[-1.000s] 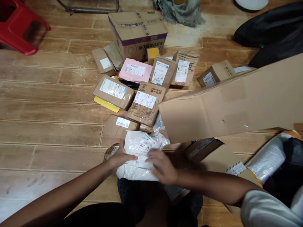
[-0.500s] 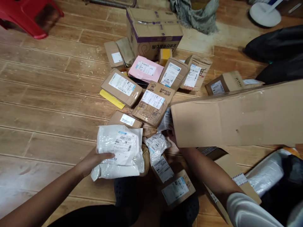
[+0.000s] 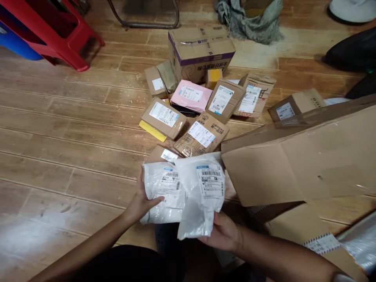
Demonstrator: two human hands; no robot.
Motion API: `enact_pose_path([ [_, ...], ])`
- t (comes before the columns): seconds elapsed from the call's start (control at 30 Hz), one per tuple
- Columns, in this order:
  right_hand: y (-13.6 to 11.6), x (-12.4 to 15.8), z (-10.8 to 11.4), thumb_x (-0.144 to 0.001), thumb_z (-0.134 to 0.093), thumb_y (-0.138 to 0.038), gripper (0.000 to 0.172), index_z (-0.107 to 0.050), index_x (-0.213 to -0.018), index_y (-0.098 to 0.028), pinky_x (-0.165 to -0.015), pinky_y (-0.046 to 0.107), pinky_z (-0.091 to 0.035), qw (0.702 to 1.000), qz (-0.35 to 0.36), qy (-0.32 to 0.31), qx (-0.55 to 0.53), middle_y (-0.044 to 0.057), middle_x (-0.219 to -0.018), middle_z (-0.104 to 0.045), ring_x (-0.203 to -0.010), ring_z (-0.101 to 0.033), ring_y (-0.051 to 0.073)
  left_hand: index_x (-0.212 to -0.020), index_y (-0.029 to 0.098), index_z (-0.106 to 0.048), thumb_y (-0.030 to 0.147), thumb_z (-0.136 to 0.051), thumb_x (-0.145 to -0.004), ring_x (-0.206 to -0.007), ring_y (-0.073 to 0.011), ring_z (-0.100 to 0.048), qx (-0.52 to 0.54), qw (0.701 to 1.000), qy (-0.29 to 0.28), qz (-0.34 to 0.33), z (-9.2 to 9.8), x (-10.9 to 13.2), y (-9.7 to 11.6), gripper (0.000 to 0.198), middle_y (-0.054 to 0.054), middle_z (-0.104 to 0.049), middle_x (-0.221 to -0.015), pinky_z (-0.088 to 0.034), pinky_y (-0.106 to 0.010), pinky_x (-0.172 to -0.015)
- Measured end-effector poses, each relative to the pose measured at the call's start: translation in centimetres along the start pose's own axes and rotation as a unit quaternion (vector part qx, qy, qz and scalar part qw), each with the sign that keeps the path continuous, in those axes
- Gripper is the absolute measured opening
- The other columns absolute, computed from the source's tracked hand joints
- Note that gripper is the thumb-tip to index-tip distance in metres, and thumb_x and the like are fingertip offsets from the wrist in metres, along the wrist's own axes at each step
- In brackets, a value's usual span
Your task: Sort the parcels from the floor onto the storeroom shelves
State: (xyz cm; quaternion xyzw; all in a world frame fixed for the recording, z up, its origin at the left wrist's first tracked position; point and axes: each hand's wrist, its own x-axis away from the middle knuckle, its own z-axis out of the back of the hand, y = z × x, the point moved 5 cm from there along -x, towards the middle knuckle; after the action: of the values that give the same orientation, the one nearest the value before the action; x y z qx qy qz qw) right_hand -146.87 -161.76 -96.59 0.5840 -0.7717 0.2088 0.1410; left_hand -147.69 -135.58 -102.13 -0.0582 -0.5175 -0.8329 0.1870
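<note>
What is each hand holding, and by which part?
Left hand: the left packet, by its left edge, thumb over the front. Right hand: the right packet, by its lower right edge.

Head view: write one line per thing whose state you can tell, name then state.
Flat white plastic parcel: held in left grip, label up.
Cloudy white plastic mailer: held in right grip, label up.
Brown cardboard carton with purple band: taped shut.
Flat pink rectangular parcel: lying label up.
Brown rectangular cardboard box with dark drawings: lying label up.
Red plastic stool: standing.
</note>
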Motion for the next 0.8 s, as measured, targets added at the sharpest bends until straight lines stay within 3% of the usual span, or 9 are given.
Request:
enact_pose_path([
  [0.07,0.5,-2.3,-1.8,-0.05,-0.095,-0.045,0.063,-0.068,-0.102,-0.022,-0.107,0.04,-0.044,0.999,-0.005,-0.009,-0.034,0.004,-0.111,-0.074,-0.114,-0.064,0.024,-0.156,0.025,-0.012,0.038,-0.084,-0.07,-0.15,-0.0368,-0.024,0.024,0.999,-0.022,0.006,-0.3,0.4,-0.5,0.114,-0.017,-0.021,-0.164,-0.023,-0.054,-0.122],
  [0.17,2.4,-5.2,-1.2,-0.051,-0.096,-0.036,0.066,-0.066,-0.108,-0.021,-0.106,0.036,-0.046,0.991,0.006,0.122,-0.059,0.004,-0.116,-0.073,-0.11,-0.067,0.021,-0.145,0.022,-0.032,0.04,-0.086,-0.067,-0.118,-0.0343,-0.062,0.157,0.979,-0.086,0.097,-0.8,0.7,-0.9,0.096,-0.015,-0.061,-0.133,-0.051,-0.046,-0.101],
  [0.23,4.1,-6.2,0.1,-0.053,-0.095,-0.039,0.07,-0.064,-0.113,-0.02,-0.102,0.035,-0.049,0.972,-0.001,0.228,-0.051,0.005,-0.115,-0.074,-0.1,-0.071,0.019,-0.134,0.019,-0.043,0.047,-0.082,-0.07,-0.102,-0.0308,-0.068,0.23,0.956,-0.073,0.166,-0.6,0.4,-0.6,0.08,-0.011,-0.07,-0.117,-0.056,-0.041,-0.09],
  [0.3,5.7,-6.7,0.7,-0.053,-0.093,-0.047,0.075,-0.063,-0.115,-0.018,-0.097,0.036,-0.052,0.96,-0.011,0.278,-0.02,0.007,-0.112,-0.074,-0.091,-0.072,0.019,-0.123,0.017,-0.055,0.062,-0.07,-0.077,-0.104,-0.032,-0.068,0.293,0.929,-0.054,0.219,-0.2,0.0,0.3,0.067,-0.011,-0.072,-0.114,-0.055,-0.041,-0.09],
  [0.4,7.5,-7.1,0.3,-0.054,-0.089,-0.056,0.074,-0.064,-0.113,-0.019,-0.086,0.037,-0.055,0.96,-0.008,0.274,0.056,0.007,-0.105,-0.075,-0.082,-0.072,0.02,-0.121,0.013,-0.061,0.074,-0.062,-0.076,-0.106,-0.0356,-0.068,0.356,0.888,-0.099,0.273,-0.4,-0.3,2.1,0.076,-0.015,-0.074,-0.111,-0.056,-0.043,-0.089],
  [0.57,8.0,-6.8,1.4,-0.06,-0.083,-0.05,0.044,-0.065,-0.085,-0.02,-0.063,0.03,-0.047,0.948,-0.013,0.139,0.285,-0.001,-0.071,-0.066,-0.063,-0.06,0.016,-0.123,0.012,-0.06,0.04,-0.088,-0.067,-0.094,-0.0312,-0.073,0.274,0.907,-0.097,0.304,-0.5,0.1,2.9,0.069,-0.017,-0.075,-0.114,-0.059,-0.036,-0.077],
  [0.63,5.3,-4.9,4.4,-0.062,-0.079,-0.037,0.028,-0.058,-0.065,-0.02,-0.062,0.027,-0.041,0.89,0.075,0.124,0.432,-0.003,-0.063,-0.058,-0.061,-0.053,0.013,-0.123,0.012,-0.059,0.04,-0.088,-0.068,-0.092,-0.0293,-0.074,0.278,0.909,-0.073,0.302,-0.7,0.3,2.4,0.068,-0.018,-0.073,-0.117,-0.06,-0.036,-0.077],
  [0.7,1.3,-1.5,9.1,-0.071,-0.067,-0.033,0.02,-0.052,-0.063,-0.021,-0.065,0.028,-0.04,0.797,0.193,0.238,0.52,-0.002,-0.065,-0.057,-0.065,-0.052,0.014,-0.124,0.012,-0.059,0.039,-0.088,-0.068,-0.091,-0.028,-0.074,0.282,0.912,-0.057,0.294,-0.7,0.4,1.8,0.068,-0.018,-0.073,-0.119,-0.061,-0.035,-0.078],
  [0.8,-3.4,3.2,15.9,-0.071,-0.068,-0.041,0.026,-0.057,-0.083,-0.021,-0.078,0.036,-0.046,0.68,0.212,0.417,0.565,0.002,-0.081,-0.062,-0.079,-0.058,0.021,-0.124,0.013,-0.061,0.038,-0.089,-0.067,-0.093,-0.028,-0.074,0.284,0.914,-0.054,0.284,-0.7,0.4,1.3,0.069,-0.016,-0.073,-0.119,-0.062,-0.034,-0.078],
])
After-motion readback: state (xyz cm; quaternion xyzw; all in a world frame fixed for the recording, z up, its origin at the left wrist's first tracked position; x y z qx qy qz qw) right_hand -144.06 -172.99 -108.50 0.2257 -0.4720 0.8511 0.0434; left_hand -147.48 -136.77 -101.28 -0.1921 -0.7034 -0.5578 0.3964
